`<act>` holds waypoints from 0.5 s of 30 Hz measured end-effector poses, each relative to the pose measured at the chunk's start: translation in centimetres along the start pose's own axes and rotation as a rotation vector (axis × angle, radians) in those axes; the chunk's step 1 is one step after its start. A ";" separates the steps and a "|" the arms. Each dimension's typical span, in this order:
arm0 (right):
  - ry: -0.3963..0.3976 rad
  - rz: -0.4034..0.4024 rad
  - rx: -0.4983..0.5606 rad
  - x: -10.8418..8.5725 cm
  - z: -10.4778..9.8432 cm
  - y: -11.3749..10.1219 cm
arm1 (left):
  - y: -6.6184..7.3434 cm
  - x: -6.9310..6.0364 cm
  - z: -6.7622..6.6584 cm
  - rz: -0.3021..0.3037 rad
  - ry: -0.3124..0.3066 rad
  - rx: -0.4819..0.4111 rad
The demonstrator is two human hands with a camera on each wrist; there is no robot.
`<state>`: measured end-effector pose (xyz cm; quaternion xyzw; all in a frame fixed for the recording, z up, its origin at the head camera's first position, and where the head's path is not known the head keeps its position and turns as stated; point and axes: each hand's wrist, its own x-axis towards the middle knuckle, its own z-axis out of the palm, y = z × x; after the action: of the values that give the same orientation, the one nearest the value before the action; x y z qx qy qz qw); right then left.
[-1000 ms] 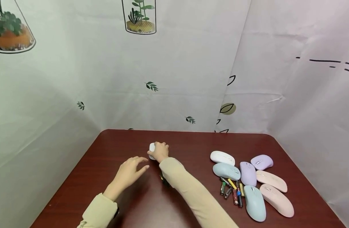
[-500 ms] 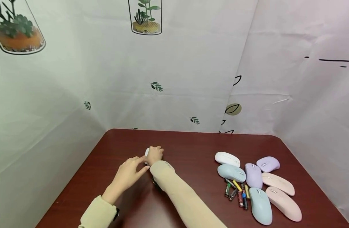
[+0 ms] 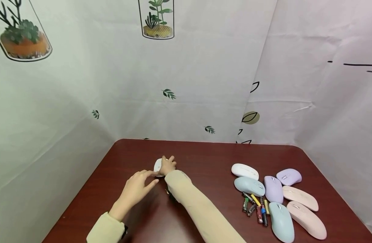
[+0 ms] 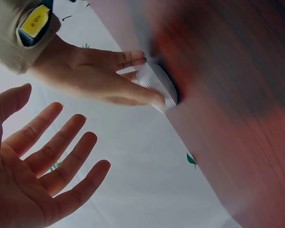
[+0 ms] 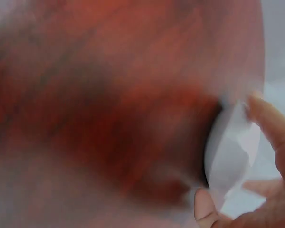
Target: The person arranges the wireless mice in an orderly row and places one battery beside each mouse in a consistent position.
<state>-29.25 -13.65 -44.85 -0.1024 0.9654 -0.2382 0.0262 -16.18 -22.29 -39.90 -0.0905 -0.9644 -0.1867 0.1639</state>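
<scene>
A white computer mouse [image 3: 157,164] lies on the dark red table, left of centre toward the back. My right hand [image 3: 167,166] reaches in from its right and holds it, thumb at the near end and fingers toward the far end. The right wrist view shows the mouse [image 5: 230,152] between thumb and fingers, partly blurred. My left hand [image 3: 136,189] hovers nearer to me on the left, holding nothing. From the left wrist, its fingers appear spread and apart from the mouse [image 4: 153,78], whose side looks ribbed.
At the right stand another white mouse [image 3: 245,171], two light blue mice [image 3: 281,221], two lilac mice [image 3: 273,189] and two pink mice [image 3: 307,219]. Several batteries [image 3: 259,209] lie loose among them. A patterned white cloth [image 3: 186,74] hangs behind the table.
My right hand has brought the white mouse slightly left and toward me, and more of its top now shows. The left hand has hardly moved. The head view has shifted a little.
</scene>
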 end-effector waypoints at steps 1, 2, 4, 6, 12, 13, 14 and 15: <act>-0.053 -0.010 0.008 0.0 -0.3 0.2 | 0.0 0.0 0.0 -0.005 -0.004 0.000; -0.093 -0.027 0.010 -0.1 -0.6 0.4 | 0.0 -0.1 0.0 -0.010 -0.006 0.001; -0.144 -0.069 -0.018 -0.2 -1.0 0.6 | -0.1 -0.1 0.0 -0.016 -0.012 0.004; -0.156 -0.117 -0.065 -0.2 -1.2 0.6 | -0.1 0.0 0.0 -0.020 -0.017 0.006; -0.108 -0.161 -0.168 -0.3 -1.0 0.1 | -0.4 0.3 -0.1 -0.023 -0.019 -0.008; -0.116 -0.158 -0.167 -0.3 -1.0 0.1 | -0.5 0.4 -0.1 -0.023 -0.019 -0.011; -0.126 -0.159 -0.172 -0.3 -1.1 0.1 | -0.6 0.5 -0.1 -0.021 -0.018 -0.015; -0.139 -0.165 -0.181 -0.4 -1.3 0.2 | -0.7 0.5 0.0 -0.019 -0.015 -0.018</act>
<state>-29.04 -12.84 -43.83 -0.1998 0.9671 -0.1437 0.0639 -16.84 -22.82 -39.96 -0.0843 -0.9647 -0.1963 0.1541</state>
